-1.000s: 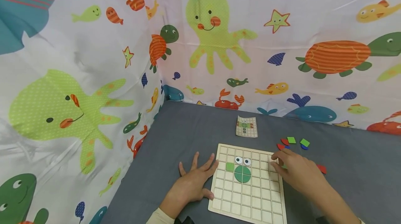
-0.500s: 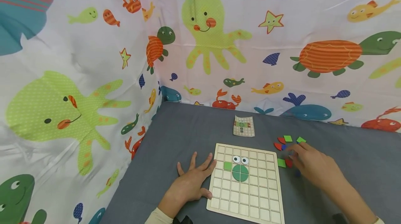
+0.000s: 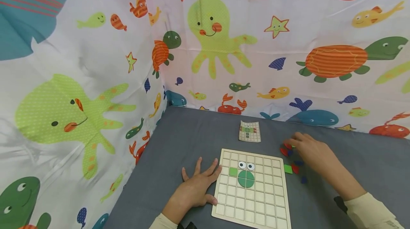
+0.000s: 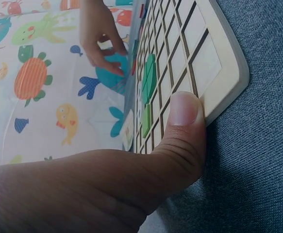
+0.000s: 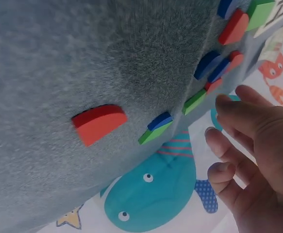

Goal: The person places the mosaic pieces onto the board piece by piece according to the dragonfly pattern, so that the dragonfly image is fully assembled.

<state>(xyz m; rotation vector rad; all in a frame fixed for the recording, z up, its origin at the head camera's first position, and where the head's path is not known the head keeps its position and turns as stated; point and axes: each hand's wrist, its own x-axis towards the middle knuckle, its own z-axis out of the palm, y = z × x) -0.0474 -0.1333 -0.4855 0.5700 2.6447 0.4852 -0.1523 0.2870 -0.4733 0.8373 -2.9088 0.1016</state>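
Observation:
A square wooden grid board point(image 3: 256, 200) lies on the grey cloth. It carries two eye pieces point(image 3: 246, 166), a green circle point(image 3: 246, 179) of quarter pieces and a light green square point(image 3: 233, 171). My left hand point(image 3: 196, 188) rests at the board's left edge with fingers spread; in the left wrist view its thumb point(image 4: 182, 116) presses on the board's rim. Over the loose pieces right of the board hovers my right hand point(image 3: 312, 150), fingers loosely bent and holding nothing. Close by its fingertips, the right wrist view shows a green piece point(image 5: 194, 101).
Behind the board lies a small pattern card point(image 3: 250, 131). Loose pieces include a green square point(image 3: 288, 168), a red piece point(image 3: 295, 168) and a blue one point(image 3: 304, 180). A red quarter piece point(image 5: 100, 124) lies apart. A cloth wall point(image 3: 230, 90) with sea animals bounds the back.
My right hand has moved from the board's right edge rightward and then back, over the far loose pieces. My left hand has stayed at the board. The head view has shifted slightly.

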